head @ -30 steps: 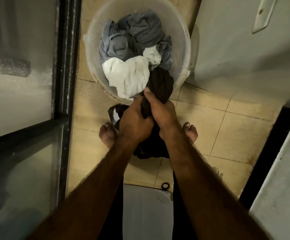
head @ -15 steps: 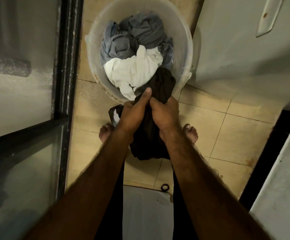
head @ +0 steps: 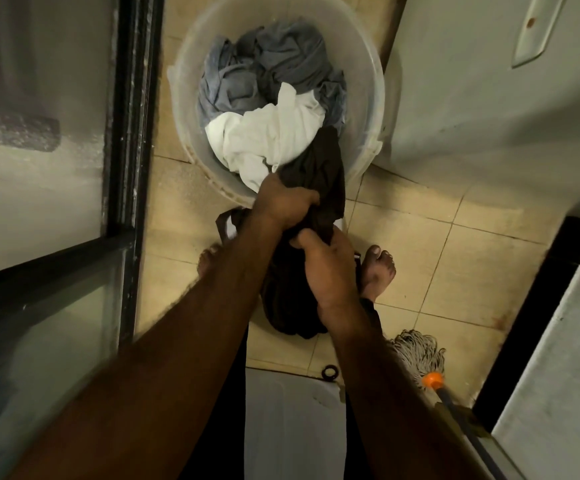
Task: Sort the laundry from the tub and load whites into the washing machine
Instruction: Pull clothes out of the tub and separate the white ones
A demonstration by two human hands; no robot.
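Observation:
A translucent round tub stands on the tiled floor ahead of my feet. Inside lie grey-blue garments at the back and a white garment at the front. A dark brown garment trails from the tub's near rim down between my feet. My left hand grips this dark garment near the rim. My right hand grips the same garment lower down, closer to me. The garment's lower end hangs bunched under my forearms.
A black-framed glass door runs along the left. A pale wall rises on the right, with a dark gap beyond it. A mop head with an orange collar lies by my right foot. A white surface lies below me.
My left hand has moved up to the tub's rim and regripped the dark garment; my right hand has slid back toward me. The mop has come into view.

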